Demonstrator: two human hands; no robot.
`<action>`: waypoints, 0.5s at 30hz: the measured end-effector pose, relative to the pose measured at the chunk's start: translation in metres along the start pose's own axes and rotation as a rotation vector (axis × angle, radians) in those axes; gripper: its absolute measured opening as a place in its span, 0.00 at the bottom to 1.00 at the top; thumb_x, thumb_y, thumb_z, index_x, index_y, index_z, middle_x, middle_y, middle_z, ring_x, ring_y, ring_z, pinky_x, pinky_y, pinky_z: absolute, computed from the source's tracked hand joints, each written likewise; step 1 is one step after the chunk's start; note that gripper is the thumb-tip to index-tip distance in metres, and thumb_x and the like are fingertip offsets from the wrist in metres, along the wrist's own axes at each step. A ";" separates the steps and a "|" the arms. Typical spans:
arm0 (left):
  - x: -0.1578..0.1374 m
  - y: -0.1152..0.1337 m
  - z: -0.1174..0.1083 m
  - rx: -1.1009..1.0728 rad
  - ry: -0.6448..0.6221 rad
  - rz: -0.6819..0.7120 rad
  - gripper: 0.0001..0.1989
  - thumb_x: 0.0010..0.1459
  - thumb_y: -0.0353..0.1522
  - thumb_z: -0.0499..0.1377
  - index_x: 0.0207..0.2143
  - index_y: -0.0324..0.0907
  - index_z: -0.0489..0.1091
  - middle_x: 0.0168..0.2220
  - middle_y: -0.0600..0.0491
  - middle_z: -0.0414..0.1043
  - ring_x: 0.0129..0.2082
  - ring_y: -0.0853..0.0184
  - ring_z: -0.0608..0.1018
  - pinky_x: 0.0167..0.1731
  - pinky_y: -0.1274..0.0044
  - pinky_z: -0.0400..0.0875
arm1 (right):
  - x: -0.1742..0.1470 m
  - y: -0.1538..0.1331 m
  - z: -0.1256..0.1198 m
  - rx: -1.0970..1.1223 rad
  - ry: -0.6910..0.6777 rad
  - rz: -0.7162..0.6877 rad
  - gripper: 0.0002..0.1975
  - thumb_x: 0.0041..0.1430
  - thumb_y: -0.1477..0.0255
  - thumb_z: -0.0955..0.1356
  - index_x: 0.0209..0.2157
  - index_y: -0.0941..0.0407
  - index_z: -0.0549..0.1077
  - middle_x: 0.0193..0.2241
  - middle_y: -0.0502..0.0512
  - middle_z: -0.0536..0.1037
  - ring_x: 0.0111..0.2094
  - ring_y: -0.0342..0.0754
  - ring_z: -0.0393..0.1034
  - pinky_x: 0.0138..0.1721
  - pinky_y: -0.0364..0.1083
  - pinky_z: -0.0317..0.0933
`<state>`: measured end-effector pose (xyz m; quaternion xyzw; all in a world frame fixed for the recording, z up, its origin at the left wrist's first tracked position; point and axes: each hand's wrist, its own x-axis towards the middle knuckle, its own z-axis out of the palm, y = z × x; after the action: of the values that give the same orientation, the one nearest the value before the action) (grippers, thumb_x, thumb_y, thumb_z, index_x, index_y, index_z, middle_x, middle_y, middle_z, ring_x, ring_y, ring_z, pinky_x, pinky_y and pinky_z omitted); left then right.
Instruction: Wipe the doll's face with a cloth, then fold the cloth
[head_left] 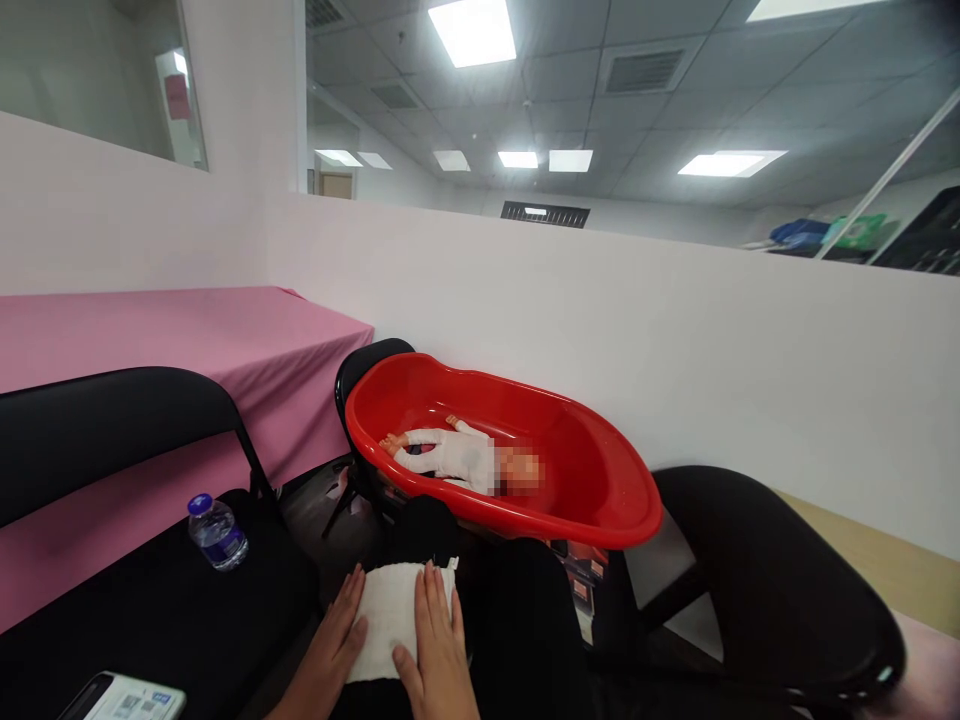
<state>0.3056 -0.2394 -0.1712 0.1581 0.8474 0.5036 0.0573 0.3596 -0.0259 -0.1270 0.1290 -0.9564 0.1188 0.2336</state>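
A white folded cloth (pixel 394 610) lies on my lap at the bottom centre. My left hand (pixel 328 655) rests flat on its left edge, fingers apart. My right hand (pixel 436 650) lies flat on its right part, fingers stretched forward. Neither hand grips it. Just beyond my knees a red plastic baby tub (pixel 600 500) stands on a black chair. Inside it lies a doll (pixel 457 458) in white clothing, on its back, feet to the left.
A black folding chair (pixel 135 560) at my left carries a small water bottle (pixel 217 532) and a phone-like device (pixel 124 698). A pink-covered table (pixel 187 350) stands behind it. Another black chair (pixel 772 590) is at right; a white partition wall (pixel 675 340) runs behind.
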 end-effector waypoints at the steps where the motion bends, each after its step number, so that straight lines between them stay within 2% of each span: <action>1: 0.000 0.001 -0.002 -0.028 -0.014 -0.019 0.37 0.74 0.51 0.43 0.76 0.42 0.49 0.77 0.48 0.39 0.77 0.60 0.46 0.74 0.59 0.43 | 0.000 0.000 0.001 0.004 0.007 0.011 0.45 0.74 0.58 0.62 0.77 0.57 0.30 0.73 0.69 0.53 0.73 0.64 0.52 0.63 0.68 0.66; 7: -0.001 0.003 -0.002 -0.105 -0.029 -0.026 0.38 0.73 0.53 0.44 0.76 0.43 0.50 0.77 0.49 0.39 0.76 0.59 0.46 0.74 0.57 0.43 | -0.006 0.009 0.015 0.066 0.055 0.185 0.41 0.76 0.61 0.60 0.76 0.51 0.28 0.73 0.69 0.53 0.72 0.63 0.54 0.62 0.68 0.67; 10: 0.000 -0.005 0.003 -0.112 -0.010 -0.020 0.37 0.73 0.52 0.42 0.76 0.44 0.49 0.78 0.51 0.39 0.77 0.60 0.46 0.74 0.59 0.43 | -0.013 0.018 0.035 0.123 0.067 0.261 0.41 0.76 0.64 0.61 0.76 0.48 0.27 0.73 0.70 0.53 0.70 0.63 0.56 0.58 0.67 0.71; 13: 0.000 -0.006 0.004 -0.117 -0.018 -0.015 0.37 0.73 0.52 0.42 0.76 0.43 0.49 0.78 0.51 0.39 0.77 0.61 0.46 0.74 0.61 0.45 | -0.018 0.023 0.061 0.211 0.136 0.373 0.38 0.78 0.66 0.58 0.76 0.46 0.28 0.75 0.69 0.49 0.71 0.61 0.53 0.59 0.66 0.70; 15: 0.000 -0.003 0.003 -0.116 -0.023 -0.026 0.37 0.74 0.52 0.42 0.76 0.42 0.49 0.78 0.51 0.39 0.76 0.61 0.47 0.74 0.62 0.47 | -0.018 0.024 0.075 0.267 0.186 0.391 0.37 0.78 0.67 0.57 0.76 0.46 0.29 0.75 0.69 0.47 0.72 0.59 0.52 0.60 0.64 0.70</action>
<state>0.3059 -0.2378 -0.1754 0.1495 0.8179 0.5494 0.0825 0.3360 -0.0215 -0.2044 -0.0403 -0.9133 0.2984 0.2742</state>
